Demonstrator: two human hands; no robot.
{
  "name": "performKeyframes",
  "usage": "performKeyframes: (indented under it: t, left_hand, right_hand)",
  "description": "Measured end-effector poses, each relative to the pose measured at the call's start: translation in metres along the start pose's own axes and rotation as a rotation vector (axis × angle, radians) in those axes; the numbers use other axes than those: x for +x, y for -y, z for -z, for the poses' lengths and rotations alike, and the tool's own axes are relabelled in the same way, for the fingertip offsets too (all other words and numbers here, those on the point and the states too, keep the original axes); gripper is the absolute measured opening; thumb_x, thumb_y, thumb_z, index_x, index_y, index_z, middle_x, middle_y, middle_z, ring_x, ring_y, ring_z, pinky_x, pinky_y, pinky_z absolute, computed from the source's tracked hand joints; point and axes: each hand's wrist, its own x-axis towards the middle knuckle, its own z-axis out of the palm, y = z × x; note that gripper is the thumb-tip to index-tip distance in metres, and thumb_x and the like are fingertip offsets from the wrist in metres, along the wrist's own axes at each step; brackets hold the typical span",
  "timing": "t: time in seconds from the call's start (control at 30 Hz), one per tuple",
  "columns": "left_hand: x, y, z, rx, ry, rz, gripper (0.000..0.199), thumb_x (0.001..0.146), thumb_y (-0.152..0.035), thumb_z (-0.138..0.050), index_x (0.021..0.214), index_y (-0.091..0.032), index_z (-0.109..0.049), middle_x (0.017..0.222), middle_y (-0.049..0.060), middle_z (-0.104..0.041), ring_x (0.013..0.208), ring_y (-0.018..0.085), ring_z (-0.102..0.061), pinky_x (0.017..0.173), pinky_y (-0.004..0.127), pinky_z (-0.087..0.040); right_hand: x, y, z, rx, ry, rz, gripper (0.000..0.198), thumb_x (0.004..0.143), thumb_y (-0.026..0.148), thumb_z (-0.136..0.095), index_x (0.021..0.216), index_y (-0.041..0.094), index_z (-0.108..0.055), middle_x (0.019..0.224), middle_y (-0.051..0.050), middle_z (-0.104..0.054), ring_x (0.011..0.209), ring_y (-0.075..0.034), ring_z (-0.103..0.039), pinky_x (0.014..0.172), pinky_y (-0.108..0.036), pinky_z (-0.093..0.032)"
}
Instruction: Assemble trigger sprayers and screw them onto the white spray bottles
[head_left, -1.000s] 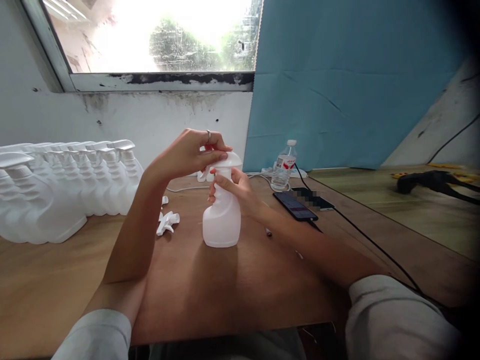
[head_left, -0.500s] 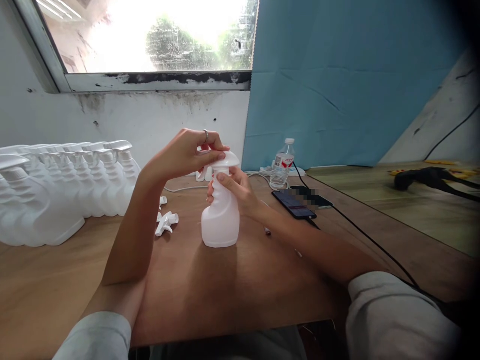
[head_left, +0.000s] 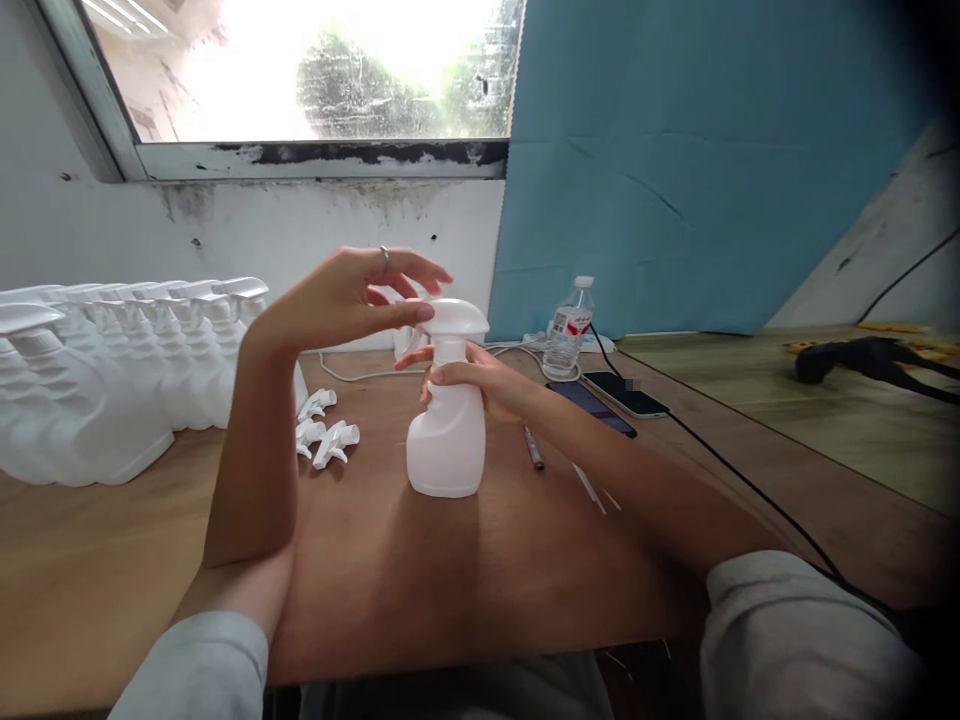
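A translucent white spray bottle (head_left: pixel 446 450) stands upright on the table in front of me, its white spray head (head_left: pixel 456 317) on top. My right hand (head_left: pixel 487 378) is wrapped around the bottle's neck from the right, with fingertips showing on the left side. Over the spray head, my left hand (head_left: pixel 360 295) is open with its fingers apart; its thumb rests at the head's left edge. Several loose white trigger pieces (head_left: pixel 336 442) lie left of the bottle. A row of similar white spray bottles (head_left: pixel 187 380) stands at the far left.
A clear water bottle (head_left: pixel 568 330) stands at the back right near a white cable. Two phones, one a dark phone (head_left: pixel 581 400), lie in front of it. A small pen-like tool (head_left: pixel 533 450) and thin white strips (head_left: pixel 589 488) lie beside my right forearm. A black cable (head_left: pixel 742 470) runs along the right.
My left fingers have lifted and spread off the spray head, leaving the thumb at its edge. My right hand has slid slightly down the neck. The bottle stays in place.
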Motion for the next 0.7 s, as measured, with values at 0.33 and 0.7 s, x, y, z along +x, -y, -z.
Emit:
performKeyframes:
  t: [0.33,0.7]
  left_hand:
    - [-0.015,0.002,0.017,0.073,-0.060,0.062,0.032,0.082,-0.036,-0.065,0.110,-0.021,-0.068,0.100,0.005,-0.070,0.085,0.016,-0.066,0.074,0.026,-0.055]
    - [-0.021,-0.013,0.017,0.241,-0.056,0.049,0.022,0.080,-0.040,-0.067,0.086,-0.021,-0.075,0.064,-0.001,-0.068,0.057,0.011,-0.056,0.056,0.025,-0.044]
  right_hand:
    - [-0.002,0.002,-0.010,-0.019,-0.020,0.007,0.021,0.078,0.026,-0.065,0.097,0.020,-0.058,0.081,-0.002,-0.067,0.065,-0.014,-0.060,0.057,-0.025,-0.048]
    - [-0.007,0.018,0.000,-0.216,0.017,0.087,0.039,0.083,0.031,-0.067,0.120,0.023,-0.058,0.115,-0.007,-0.063,0.096,-0.018,-0.065,0.081,-0.030,-0.054]
